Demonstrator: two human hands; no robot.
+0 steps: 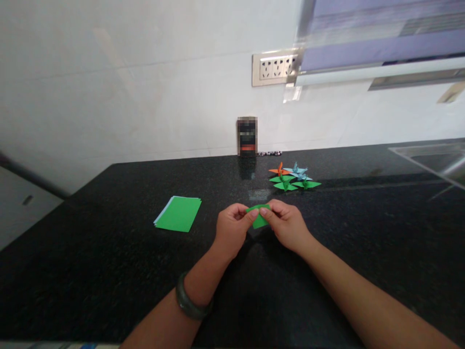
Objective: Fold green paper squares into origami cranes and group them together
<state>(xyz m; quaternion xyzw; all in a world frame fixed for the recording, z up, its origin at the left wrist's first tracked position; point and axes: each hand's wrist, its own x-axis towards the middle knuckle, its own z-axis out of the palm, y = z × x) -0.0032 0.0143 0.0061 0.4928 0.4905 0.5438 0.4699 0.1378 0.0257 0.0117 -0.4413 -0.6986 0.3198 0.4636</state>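
A small folded piece of green paper [260, 222] is held up just above the dark countertop, between both hands. My left hand [234, 227] pinches its left side with thumb and fingers. On the other side, my right hand [288, 224] grips the upper right part, its thumb pressed on the paper close to the left thumb. Fingers behind the paper are partly hidden. Beyond the right hand stand several folded paper cranes: green ones [285, 186], light blue ones [298, 171] and an orange one [280, 170].
A stack of square paper sheets [178, 214], green on top, lies to the left on the black countertop [109, 271]. At the wall stands a dark phone-like object [247, 137] with a beaded strap [269, 153]. A socket panel [276, 68] is above. Far right is a sink-like edge [428, 165].
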